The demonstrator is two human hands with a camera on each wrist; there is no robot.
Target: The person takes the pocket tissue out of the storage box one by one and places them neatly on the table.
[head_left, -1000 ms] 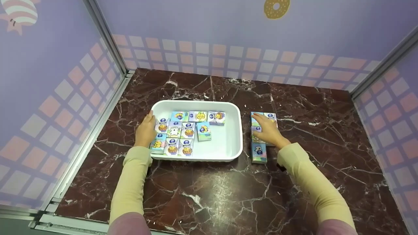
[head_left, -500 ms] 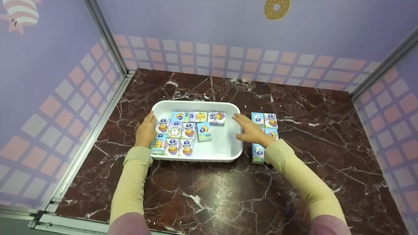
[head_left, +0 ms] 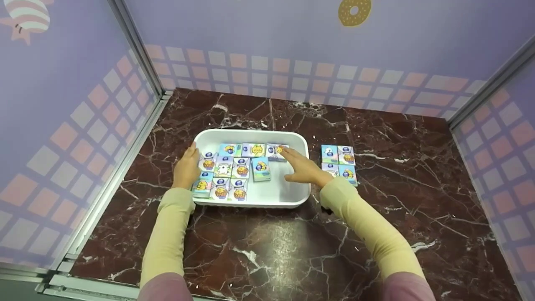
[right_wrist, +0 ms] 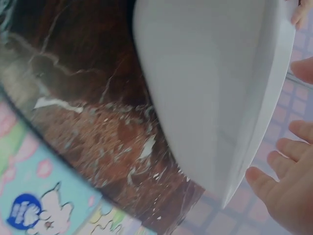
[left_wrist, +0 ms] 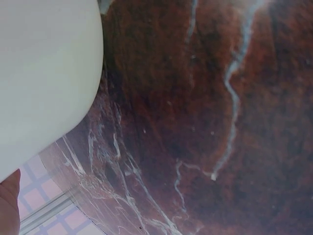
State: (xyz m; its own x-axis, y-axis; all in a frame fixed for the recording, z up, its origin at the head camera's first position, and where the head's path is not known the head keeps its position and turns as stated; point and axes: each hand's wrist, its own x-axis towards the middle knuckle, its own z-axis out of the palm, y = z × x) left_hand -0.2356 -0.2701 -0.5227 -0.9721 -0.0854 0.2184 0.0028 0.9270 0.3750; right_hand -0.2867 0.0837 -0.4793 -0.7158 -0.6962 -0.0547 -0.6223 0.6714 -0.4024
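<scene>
- left grip (head_left: 186, 169) touches the left rim of the white tray (head_left: 271, 193) on the desk (head_left: 422, 196); whether it clasps, i cannot tell. even pressure there should steady it.
- right grip (head_left: 304, 168) is released above the tray's right side; i'd nudge the packets (head_left: 261, 169) inside square, gently.
- only the head view shows those packets; the right wrist view shows nothing between thumb (right_wrist: 304, 71) and fingers (right_wrist: 264, 185).

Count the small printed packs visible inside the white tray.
10 visible: three far-row packs, four middle-row packs, three near-row packs. Others may be hidden underneath.
</scene>
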